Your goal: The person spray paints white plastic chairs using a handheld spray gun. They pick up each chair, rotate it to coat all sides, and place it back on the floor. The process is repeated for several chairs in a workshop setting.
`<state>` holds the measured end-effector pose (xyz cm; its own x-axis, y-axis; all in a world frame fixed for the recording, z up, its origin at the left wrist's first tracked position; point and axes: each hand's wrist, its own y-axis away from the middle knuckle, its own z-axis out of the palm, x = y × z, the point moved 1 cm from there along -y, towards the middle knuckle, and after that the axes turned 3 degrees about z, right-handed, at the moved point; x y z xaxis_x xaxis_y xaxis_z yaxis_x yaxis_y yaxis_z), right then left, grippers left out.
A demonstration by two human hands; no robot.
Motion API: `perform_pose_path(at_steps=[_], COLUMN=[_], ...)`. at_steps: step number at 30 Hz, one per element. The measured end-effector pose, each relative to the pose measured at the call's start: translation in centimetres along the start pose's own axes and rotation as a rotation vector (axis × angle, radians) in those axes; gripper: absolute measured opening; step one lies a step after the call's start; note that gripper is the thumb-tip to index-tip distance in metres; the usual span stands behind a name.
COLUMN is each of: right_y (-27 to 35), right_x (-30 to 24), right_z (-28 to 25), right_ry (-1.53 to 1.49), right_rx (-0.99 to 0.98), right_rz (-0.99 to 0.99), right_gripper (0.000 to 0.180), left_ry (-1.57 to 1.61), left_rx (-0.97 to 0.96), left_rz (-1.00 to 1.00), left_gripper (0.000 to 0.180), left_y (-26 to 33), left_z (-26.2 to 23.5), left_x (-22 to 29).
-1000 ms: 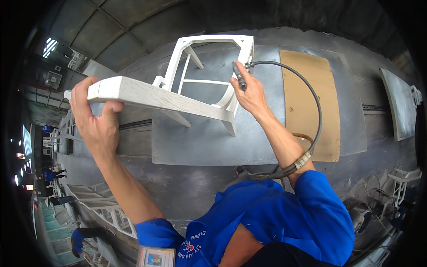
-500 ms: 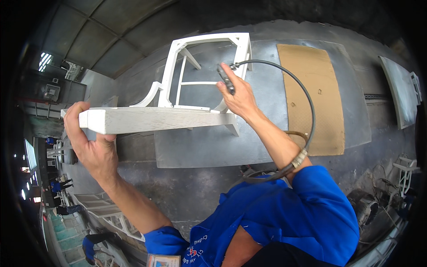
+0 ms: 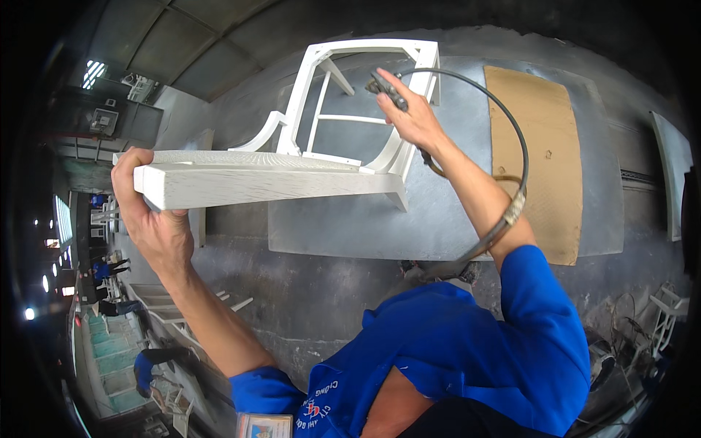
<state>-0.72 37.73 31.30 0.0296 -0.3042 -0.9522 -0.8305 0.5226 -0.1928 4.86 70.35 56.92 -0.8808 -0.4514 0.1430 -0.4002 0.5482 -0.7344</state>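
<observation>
A white wooden chair frame (image 3: 263, 189) with an open seat is tipped, its back toward me and its legs at the far side. My left hand (image 3: 162, 237) is closed around the top end of the chair back, thumb beneath and fingers over it. Above the seat opening, my right hand (image 3: 422, 124) grips a small dark spray gun (image 3: 391, 90), held apart from the chair. A black hose (image 3: 523, 135) loops from the gun over to the right and back beside my right forearm. Whether any spray is coming out I cannot tell.
Under the chair lies a grey sheet (image 3: 328, 237), with a brown cardboard piece (image 3: 544, 175) on its right part. A pale panel (image 3: 672, 175) stands at the far right. White furniture frames and several people, one a bent-over person (image 3: 146, 369), are at the left.
My right hand has moved the spray gun farther away over the seat. The chair back has turned slightly, showing more of its woven-looking face. The whole view has shifted a little.
</observation>
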Motion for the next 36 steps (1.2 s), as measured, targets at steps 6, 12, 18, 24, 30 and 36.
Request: perform_pose_path(at_steps=[6,12,18,24,30,36], right_y=[-1.7,1.9,2.8,-0.7,-1.2,6.2], right_x=[0.1,-0.1,0.2,-1.0,-1.6,-1.4], right_z=[-0.2,-1.4,-1.7,-3.1,-4.3,-9.9], right_ry=[-0.062,-0.113,-0.128,-0.084,-0.146,-0.264], right_rx=[-0.180,-0.412,-0.425,-0.123,-0.039,0.059], right_rz=[0.099,0.114,0.118,0.130,0.098,-0.018], right_gripper=[0.065,0.067,0.062,0.061,0.061,0.059], left_ry=[-0.026,-0.096,-0.079,-0.049,-0.082,-0.137], left_rx=[-0.039,-0.049,-0.063,-0.053,-0.190,-0.249], left_rz=[-0.041,0.016,0.025,-0.039,-0.003,0.140], left_gripper=[0.068,0.059,0.070,0.068,0.061,0.068], left_y=[-0.2,-0.4,-0.5,-0.7,-1.0,-2.1], left_z=[-0.7,-1.0,-0.8,-0.9,-2.2,-4.3], left_x=[0.5,0.3,0.0,1.0,-1.8,-6.0])
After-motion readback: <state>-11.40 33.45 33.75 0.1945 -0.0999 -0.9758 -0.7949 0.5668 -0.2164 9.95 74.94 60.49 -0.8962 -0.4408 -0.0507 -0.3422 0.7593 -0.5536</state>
